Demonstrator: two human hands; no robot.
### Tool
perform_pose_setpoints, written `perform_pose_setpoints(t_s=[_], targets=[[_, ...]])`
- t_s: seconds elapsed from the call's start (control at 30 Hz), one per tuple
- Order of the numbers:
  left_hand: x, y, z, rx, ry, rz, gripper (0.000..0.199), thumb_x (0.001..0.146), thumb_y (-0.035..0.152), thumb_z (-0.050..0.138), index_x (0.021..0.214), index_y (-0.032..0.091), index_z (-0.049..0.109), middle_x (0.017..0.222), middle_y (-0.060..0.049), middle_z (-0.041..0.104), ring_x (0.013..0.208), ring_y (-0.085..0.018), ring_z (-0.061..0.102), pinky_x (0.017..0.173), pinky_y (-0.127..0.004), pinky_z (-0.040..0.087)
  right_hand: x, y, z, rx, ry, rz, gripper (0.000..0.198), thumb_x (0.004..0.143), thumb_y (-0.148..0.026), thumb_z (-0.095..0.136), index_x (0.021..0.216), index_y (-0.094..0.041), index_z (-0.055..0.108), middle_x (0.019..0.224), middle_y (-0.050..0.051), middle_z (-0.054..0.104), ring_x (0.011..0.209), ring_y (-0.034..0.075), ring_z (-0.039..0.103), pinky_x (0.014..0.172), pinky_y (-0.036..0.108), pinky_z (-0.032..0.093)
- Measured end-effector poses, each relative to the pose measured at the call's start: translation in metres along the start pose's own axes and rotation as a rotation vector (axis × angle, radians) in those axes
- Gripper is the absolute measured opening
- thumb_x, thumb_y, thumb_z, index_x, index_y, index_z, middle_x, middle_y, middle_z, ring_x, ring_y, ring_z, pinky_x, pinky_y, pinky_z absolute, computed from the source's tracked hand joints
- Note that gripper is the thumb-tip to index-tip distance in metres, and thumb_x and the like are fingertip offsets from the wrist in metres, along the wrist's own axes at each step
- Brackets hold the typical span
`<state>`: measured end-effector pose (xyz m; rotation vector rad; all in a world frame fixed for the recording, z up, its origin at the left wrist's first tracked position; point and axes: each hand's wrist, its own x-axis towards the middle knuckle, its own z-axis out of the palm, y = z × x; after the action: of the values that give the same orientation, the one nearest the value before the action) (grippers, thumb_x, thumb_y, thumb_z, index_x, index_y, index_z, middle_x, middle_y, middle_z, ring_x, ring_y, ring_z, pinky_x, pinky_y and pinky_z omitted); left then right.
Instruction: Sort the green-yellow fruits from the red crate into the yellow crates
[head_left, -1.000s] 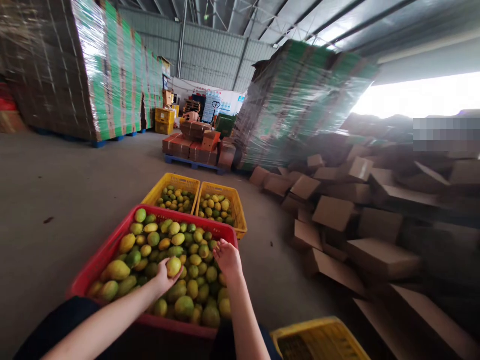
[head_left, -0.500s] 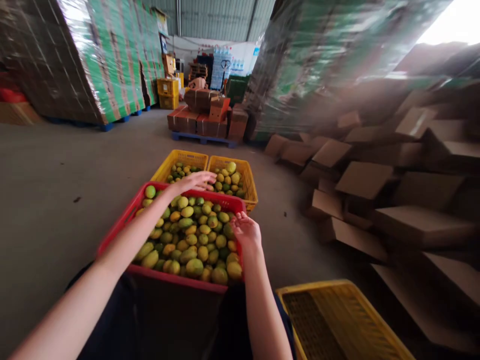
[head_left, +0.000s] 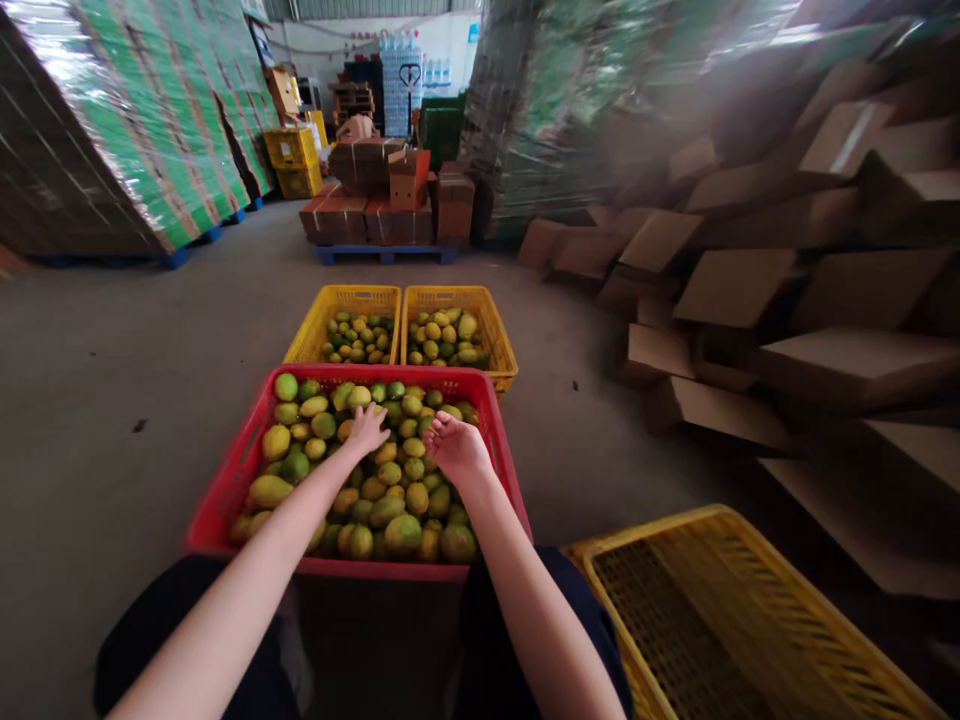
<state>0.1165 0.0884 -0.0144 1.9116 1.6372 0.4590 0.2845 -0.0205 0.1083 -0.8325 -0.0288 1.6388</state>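
Observation:
A red plastic crate (head_left: 229,475) full of yellow and green lemons (head_left: 386,510) stands in front of my knees. My left hand (head_left: 367,430) is over the middle of the pile, fingers spread, on or just above the fruit. Close to the crate's right wall, my right hand (head_left: 456,448) is turned palm inward with its fingers loosely curled and apart. No lemon shows in either hand. Whether the right fingertips touch the fruit, I cannot tell. Behind the red crate, a left yellow crate (head_left: 300,335) and a right yellow crate (head_left: 501,345) hold more lemons.
Another yellow crate (head_left: 720,525), its slatted floor showing, sits at my lower right. Cardboard boxes (head_left: 735,285) are heaped along the right side. Ahead, a blue pallet (head_left: 386,254) carries cartons. Tall wrapped stacks (head_left: 161,110) rise on both sides.
My left hand has come back from above the yellow crates to the lemons in the red crate. My right hand has moved left from the crate's edge over the fruit, its fingers more curled.

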Motion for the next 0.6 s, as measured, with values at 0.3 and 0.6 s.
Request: perform_pose_setpoints(t_s=[0.3,0.6], targets=[[0.014,0.009,0.019,-0.200,0.118,-0.048,0.022,0.087,0.031,0.051,0.089,0.013,0.064,0.109,-0.026,0.057,0.135,-0.047,0.025,0.106,-0.061,0.022,0.006,-0.015,-0.009,0.021,0.041,-0.092,0.023,0.058,0.000,0.049,0.069,-0.020,0.052,0.052,-0.005,0.052,0.045,0.010,0.049,0.045,0.020,0.042],[-0.025,0.000,-0.036,-0.287,-0.151,-0.179,0.037,0.078,0.048,0.066,0.060,0.017,0.055,0.066,-0.008,0.059,0.090,-0.032,0.060,0.079,-0.039,0.044,0.007,0.001,0.001,-0.076,0.070,-0.068,0.021,0.057,-0.001,0.048,0.067,-0.019,0.054,0.050,-0.003,0.056,0.046,0.011,0.051,0.047,0.020,0.041]])
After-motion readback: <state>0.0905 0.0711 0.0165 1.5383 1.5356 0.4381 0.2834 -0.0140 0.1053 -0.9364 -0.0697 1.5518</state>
